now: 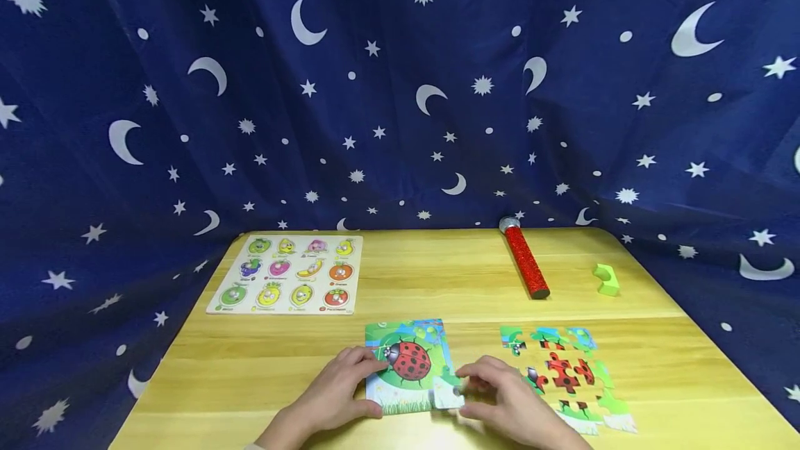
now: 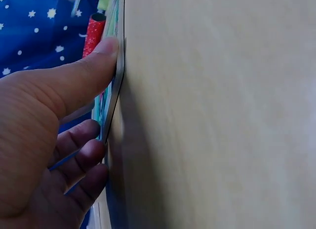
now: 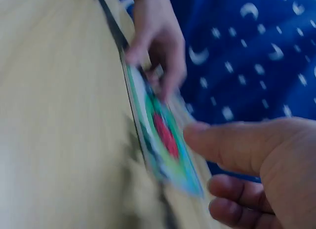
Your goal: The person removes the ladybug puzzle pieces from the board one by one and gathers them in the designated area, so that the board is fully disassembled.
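A square ladybug puzzle board (image 1: 400, 400) lies near the front middle of the table. My left hand (image 1: 340, 391) grips its left side, thumb at the near corner and fingers on the far part of that edge. In the left wrist view, the thumb (image 2: 94, 73) presses the board's edge. My right hand (image 1: 509, 398) pinches a white and green corner puzzle piece (image 1: 446, 394) over the board's lower right corner. The right wrist view is blurred, and the piece cannot be made out there. Several loose ladybug pieces (image 1: 562, 373) lie spread out to the right.
A wooden fruit puzzle (image 1: 284, 307) lies at the back left of the table (image 1: 431, 276). At the back right are a red glittery microphone (image 1: 527, 259) and a green notched block (image 1: 606, 280). A blue curtain (image 1: 400, 54) with moons and stars hangs behind.
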Demonstrator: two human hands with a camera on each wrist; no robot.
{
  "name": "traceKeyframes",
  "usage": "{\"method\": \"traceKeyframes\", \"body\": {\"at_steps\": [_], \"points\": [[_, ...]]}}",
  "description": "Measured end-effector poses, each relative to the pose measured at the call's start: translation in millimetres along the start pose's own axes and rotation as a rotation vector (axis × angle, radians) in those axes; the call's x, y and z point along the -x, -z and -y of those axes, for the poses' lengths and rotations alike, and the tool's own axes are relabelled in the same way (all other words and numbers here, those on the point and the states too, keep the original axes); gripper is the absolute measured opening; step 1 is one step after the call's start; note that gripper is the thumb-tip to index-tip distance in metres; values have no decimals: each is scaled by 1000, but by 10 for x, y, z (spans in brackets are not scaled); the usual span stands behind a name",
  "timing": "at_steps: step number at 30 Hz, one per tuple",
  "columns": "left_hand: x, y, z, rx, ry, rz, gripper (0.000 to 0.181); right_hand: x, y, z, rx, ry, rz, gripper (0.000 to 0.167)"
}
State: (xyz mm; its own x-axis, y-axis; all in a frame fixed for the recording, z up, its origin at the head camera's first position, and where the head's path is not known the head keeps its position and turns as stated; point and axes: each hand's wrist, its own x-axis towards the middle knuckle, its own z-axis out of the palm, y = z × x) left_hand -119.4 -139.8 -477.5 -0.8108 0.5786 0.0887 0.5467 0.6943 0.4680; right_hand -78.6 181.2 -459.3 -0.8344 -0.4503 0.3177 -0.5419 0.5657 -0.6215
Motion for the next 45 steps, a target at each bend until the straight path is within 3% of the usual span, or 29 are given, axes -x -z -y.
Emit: {"method": "traceKeyframes", "body": {"at_steps": [3,7,14,25,36,45], "points": [[-6,37,18,-8,-6,-4,63,273,197,-169,105,-40,-41,38],[-11,66,37,-7,-9,1,61,560,399,-381,232,-113,-21,39],[-12,76,28,14,-4,15,60,843,593,-532,305,-159,-37,37],[-23,44,27,1,-14,9,59,969,587,-673,375,-84,-32,38],[-34,34,41,11,-23,12,59,967,601,-640,348,-221,83,44],[-43,24,17,18,-24,14,59,981,617,-612,343,-255,89,45]]}}
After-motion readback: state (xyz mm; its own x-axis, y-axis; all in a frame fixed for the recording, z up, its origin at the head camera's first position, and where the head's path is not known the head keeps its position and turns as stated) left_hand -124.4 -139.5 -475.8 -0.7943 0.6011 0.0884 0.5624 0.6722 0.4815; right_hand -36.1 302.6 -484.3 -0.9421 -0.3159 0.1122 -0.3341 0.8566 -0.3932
